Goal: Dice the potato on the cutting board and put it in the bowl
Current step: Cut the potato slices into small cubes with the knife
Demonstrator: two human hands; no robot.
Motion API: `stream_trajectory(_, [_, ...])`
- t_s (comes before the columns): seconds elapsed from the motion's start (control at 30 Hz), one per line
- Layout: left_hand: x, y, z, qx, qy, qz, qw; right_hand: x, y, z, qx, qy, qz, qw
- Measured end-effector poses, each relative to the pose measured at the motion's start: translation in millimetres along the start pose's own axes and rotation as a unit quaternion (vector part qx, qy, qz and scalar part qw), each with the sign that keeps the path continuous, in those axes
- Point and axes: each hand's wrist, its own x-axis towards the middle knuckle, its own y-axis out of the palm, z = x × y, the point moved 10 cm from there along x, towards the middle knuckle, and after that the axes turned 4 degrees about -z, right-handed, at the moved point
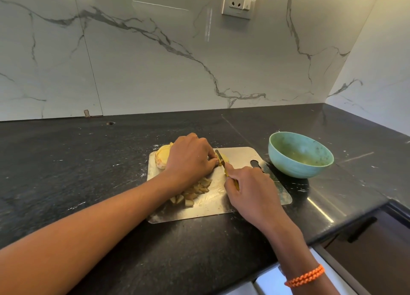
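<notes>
A shiny metal cutting board (244,157) lies on the black counter. My left hand (190,157) presses down on a yellow potato piece (224,158) near the board's middle. My right hand (250,186) grips a knife (220,157) with a yellow handle, and its blade rests on that piece. A larger potato half (161,158) lies at the board's far left corner, partly hidden by my left hand. A heap of diced potato (193,193) sits at the board's near side, under my left wrist. The turquoise bowl (299,154) stands just right of the board.
The black stone counter (77,161) runs to a marble wall (155,61) behind and on the right. A wall socket (239,2) sits high up. The counter's front edge (346,226) drops away at lower right, with a drawer front below it.
</notes>
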Motion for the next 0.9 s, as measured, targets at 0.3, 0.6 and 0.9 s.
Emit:
stream_trajectory(0.3, [0,-2,-2,0.001,0.003,0.007,1.000,-32,-11,-5,-0.010,-0.022,-0.003,1.000])
stream_trajectory(0.6, [-2,-2,-2,-0.003,0.001,0.009,1.000,-43,-18,-13,0.031,-0.017,-0.018,0.999])
stream_trajectory(0.9, [-2,-8,-1,-0.007,-0.005,-0.008,1.000,4,1,-1,0.017,0.011,-0.013,1.000])
